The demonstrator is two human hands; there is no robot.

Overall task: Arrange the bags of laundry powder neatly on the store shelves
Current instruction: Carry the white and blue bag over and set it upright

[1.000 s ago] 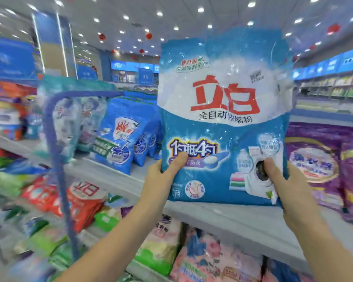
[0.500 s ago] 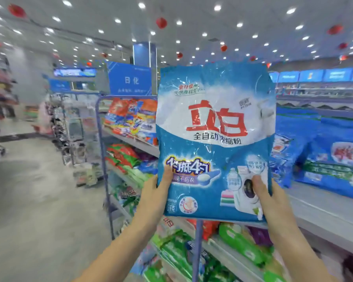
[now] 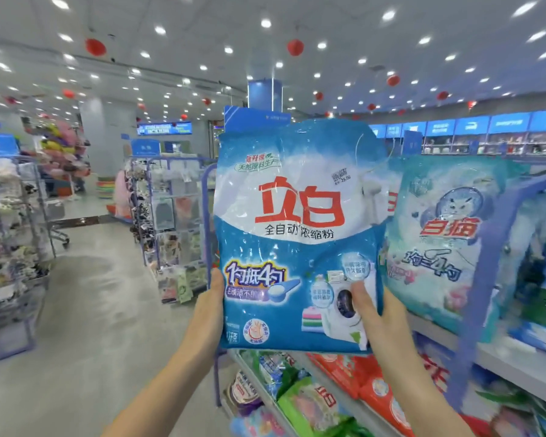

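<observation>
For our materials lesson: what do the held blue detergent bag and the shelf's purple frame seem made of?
Blue detergent bag: thin plastic film, glossy; glare and crinkles show it. Purple frame: probably painted metal tube, smooth satin finish; rounded bend suggests it.

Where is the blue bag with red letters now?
The blue bag is at the centre of the head view, held upright by the left hand and right hand at its lower corners, just left of the cat bag on the shelf.

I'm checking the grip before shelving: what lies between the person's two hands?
In the head view, the lower part of the blue laundry powder bag fills the gap: left hand grips one edge, right hand the other, thumbs on its front.
</observation>
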